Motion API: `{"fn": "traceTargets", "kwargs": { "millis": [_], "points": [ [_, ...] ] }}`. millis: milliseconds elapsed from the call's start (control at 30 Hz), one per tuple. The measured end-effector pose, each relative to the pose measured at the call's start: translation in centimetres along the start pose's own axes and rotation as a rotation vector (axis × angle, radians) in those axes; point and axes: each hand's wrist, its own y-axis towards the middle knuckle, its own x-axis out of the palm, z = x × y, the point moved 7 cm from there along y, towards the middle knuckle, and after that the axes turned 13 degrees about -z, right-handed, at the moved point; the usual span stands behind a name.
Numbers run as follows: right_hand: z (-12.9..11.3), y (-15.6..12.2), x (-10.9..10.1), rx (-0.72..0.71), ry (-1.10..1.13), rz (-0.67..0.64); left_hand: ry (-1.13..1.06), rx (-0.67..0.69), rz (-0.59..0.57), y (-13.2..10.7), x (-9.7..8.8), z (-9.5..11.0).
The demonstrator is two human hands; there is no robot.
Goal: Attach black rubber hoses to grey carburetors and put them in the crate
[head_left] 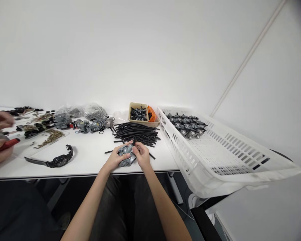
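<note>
A grey metal carburetor point(127, 160) is held low over the table's front edge, between both hands. My left hand point(114, 160) is closed around its left side, with the thumb across the front. On the other side, my right hand point(142, 157) has its fingers bent against the carburetor's upper right. A short black piece point(133, 142) sticks up at the top between the fingertips; how it is joined is hidden. Just behind the hands lies a pile of black rubber hoses point(135, 132), some of them loose at the sides.
A white plastic crate point(190, 167) with several carburetors point(187, 124) stands at right. Behind the hoses are a tub of small black clips point(138, 113) and an orange basket point(152, 114). Leftward lie more carburetors point(94, 124), a wristwatch point(60, 160), brass screws point(51, 136) and a co-worker's hands point(0, 152).
</note>
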Motion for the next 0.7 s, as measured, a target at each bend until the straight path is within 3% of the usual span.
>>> {"fn": "traceTargets", "kwargs": {
  "millis": [200, 333, 500, 700],
  "points": [
    [0.8, 0.0, 0.4, 0.119, 0.196, -0.036, -0.164, -0.236, 0.138, -0.8, -1.2, -3.8],
    [0.6, 0.1, 0.4, 0.111, 0.227, -0.028, -0.282, -0.239, 0.113, -0.7, -0.7, -3.4],
    [0.5, 0.1, 0.4, 0.124, 0.233, -0.015, -0.300, -0.203, 0.078, -0.4, -0.2, -2.3],
    [0.8, 0.1, 0.5, 0.150, 0.237, -0.010, -0.300, -0.194, 0.069, -0.4, -0.2, -2.4]
  ]
}}
